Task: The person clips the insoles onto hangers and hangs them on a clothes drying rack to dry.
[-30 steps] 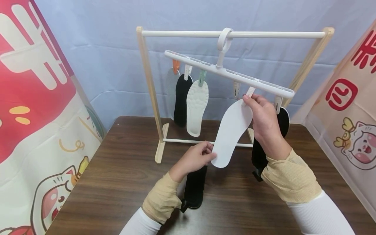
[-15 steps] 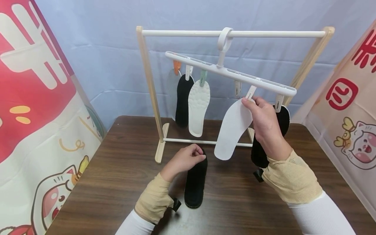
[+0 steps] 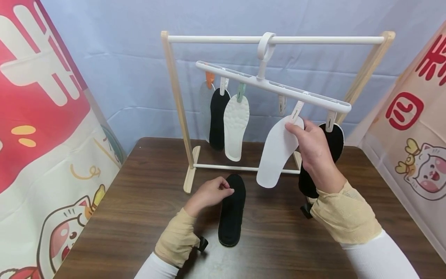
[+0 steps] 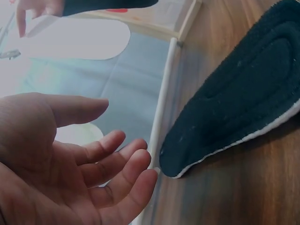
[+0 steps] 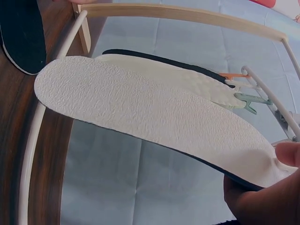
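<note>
A white insole [image 3: 278, 155] hangs tilted beneath a white clip [image 3: 296, 111], the clip overlapping its upper end. My right hand [image 3: 316, 151] pinches that end, thumb in front and fingers behind. In the right wrist view the insole [image 5: 140, 105] shows a textured white face and a dark lower edge. My left hand [image 3: 210, 193] holds nothing, its fingers loosely bent beside the tip of a black insole [image 3: 231, 217] lying on the table. The left wrist view shows that left hand [image 4: 79, 164] palm up, apart from the black insole [image 4: 225, 93].
A white clip hanger [image 3: 271, 87] hangs slanted from a wood-and-white rack [image 3: 278, 40]. On its left side hang a grey insole [image 3: 204, 104], a black one [image 3: 216, 124] and a bumpy white one [image 3: 236, 128]. Another black insole [image 3: 336, 139] hangs at right, near a bare clip [image 3: 282, 105].
My left hand has let go of the white insole's lower end and moved left and down, uncovering the black insole on the table. My right hand still holds the upper end.
</note>
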Tool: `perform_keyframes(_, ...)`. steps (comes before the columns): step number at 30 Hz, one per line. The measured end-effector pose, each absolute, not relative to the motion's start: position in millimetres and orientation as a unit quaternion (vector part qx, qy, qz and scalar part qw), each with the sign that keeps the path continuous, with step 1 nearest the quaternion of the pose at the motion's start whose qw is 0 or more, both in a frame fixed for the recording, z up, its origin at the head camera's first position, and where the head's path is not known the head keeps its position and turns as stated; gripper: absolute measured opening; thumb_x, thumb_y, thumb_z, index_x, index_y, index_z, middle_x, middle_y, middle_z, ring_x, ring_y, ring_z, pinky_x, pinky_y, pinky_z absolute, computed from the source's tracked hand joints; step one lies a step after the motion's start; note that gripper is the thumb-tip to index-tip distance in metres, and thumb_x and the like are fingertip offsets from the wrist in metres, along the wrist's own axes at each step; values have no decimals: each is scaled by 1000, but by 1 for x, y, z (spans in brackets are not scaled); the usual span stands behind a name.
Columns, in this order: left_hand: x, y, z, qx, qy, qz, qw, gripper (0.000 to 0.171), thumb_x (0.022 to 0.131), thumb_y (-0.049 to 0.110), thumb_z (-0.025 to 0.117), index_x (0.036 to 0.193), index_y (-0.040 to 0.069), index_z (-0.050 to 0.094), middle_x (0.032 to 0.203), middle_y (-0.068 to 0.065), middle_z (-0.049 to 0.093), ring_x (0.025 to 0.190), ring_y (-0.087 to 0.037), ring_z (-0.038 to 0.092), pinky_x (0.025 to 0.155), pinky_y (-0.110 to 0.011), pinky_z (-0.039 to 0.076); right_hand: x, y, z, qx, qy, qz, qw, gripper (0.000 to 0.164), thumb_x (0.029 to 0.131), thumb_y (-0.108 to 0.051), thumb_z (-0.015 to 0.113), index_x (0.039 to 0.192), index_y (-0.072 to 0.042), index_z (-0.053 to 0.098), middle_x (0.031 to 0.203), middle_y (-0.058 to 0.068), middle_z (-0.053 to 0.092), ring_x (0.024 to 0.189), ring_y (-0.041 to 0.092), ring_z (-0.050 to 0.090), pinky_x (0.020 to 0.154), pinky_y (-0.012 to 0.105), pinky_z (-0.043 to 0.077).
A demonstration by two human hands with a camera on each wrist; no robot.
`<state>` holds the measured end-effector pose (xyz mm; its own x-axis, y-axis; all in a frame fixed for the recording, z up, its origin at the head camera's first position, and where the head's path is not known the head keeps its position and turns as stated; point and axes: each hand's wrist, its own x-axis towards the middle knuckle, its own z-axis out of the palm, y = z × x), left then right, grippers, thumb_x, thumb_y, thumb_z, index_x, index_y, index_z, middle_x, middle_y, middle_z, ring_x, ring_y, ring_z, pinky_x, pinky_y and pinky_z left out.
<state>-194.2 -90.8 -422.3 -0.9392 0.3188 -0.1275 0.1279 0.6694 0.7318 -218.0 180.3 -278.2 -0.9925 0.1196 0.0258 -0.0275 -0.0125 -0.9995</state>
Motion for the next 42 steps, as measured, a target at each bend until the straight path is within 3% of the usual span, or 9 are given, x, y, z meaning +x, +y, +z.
perform_keyframes(5, -194, -93, -427, 106, 915, 371, 116, 22, 96, 34, 67, 101, 13, 64, 86, 1, 63, 81, -17, 57, 76, -34, 46, -217, 180, -281, -35, -694, 717, 56, 32, 97, -20, 66, 124, -5, 58, 103, -10, 63, 100, 6, 57, 88, 18, 44)
perform_keyframes(15, -194, -93, -435, 89, 928, 339, 124, 29, 93, 36, 70, 103, 9, 62, 86, 0, 62, 79, -17, 56, 75, -35, 46, -215, 180, -287, -47, -703, 708, 50, 43, 98, -20, 65, 133, 2, 52, 111, -8, 60, 117, 9, 52, 108, 28, 36)
perform_keyframes(25, -195, -90, -440, 83, 929, 332, 138, 33, 93, 36, 71, 106, 7, 61, 90, -2, 62, 81, -19, 56, 77, -37, 46, -214, 183, -295, -40, -698, 714, 40, 41, 99, -18, 64, 132, 2, 53, 111, -9, 60, 112, 6, 55, 100, 24, 41)
perform_keyframes(30, -196, -88, -441, 77, 929, 330, 149, 36, 92, 37, 72, 109, 6, 61, 91, -3, 63, 81, -20, 56, 76, -37, 47, -213, 183, -298, -44, -704, 708, 34, 48, 99, -19, 64, 139, 3, 49, 118, -7, 58, 117, 7, 53, 110, 34, 36)
perform_keyframes(37, -196, -85, -441, 69, 933, 314, 161, 39, 91, 36, 73, 110, 5, 62, 93, -5, 64, 81, -21, 58, 77, -39, 48, -211, 184, -303, -51, -705, 706, 35, 46, 98, -18, 64, 135, 5, 50, 110, -9, 60, 112, 6, 55, 107, 33, 38)
perform_keyframes(42, -196, -83, -443, 60, 937, 301, 167, 41, 91, 38, 74, 114, 5, 62, 96, -7, 67, 83, -23, 60, 81, -41, 50, -211, 186, -305, -60, -709, 702, 26, 54, 99, -19, 64, 141, 7, 45, 115, -6, 58, 115, 7, 54, 114, 42, 33)
